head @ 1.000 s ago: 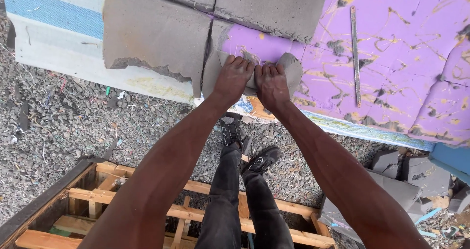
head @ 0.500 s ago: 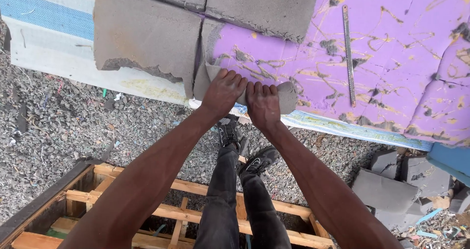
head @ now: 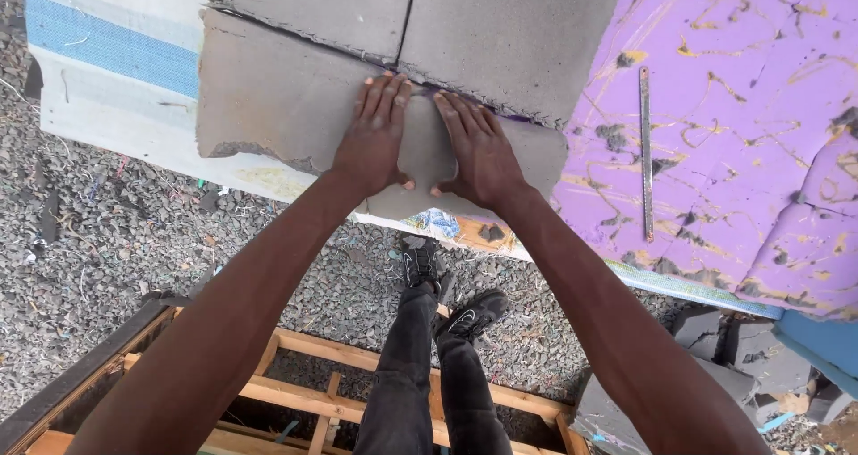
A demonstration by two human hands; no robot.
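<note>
My left hand and my right hand lie flat, fingers together, side by side on a small grey foam piece set among larger grey foam slabs. The slabs lie over a purple foam sheet splashed with yellow glue. The small piece fills the gap below two upper slabs, its top edge against them. Both palms press down on it, and neither hand grips anything.
A long metal saw blade lies on the purple sheet to the right. A white and blue mattress edge shows at left. Grey gravel, a wooden frame, my legs and shoes, and foam offcuts lie below.
The small grey piece was pushed up from the lower edge into the gap between the slabs, covering the purple patch. Both hands went from gripping it to lying flat on it.
</note>
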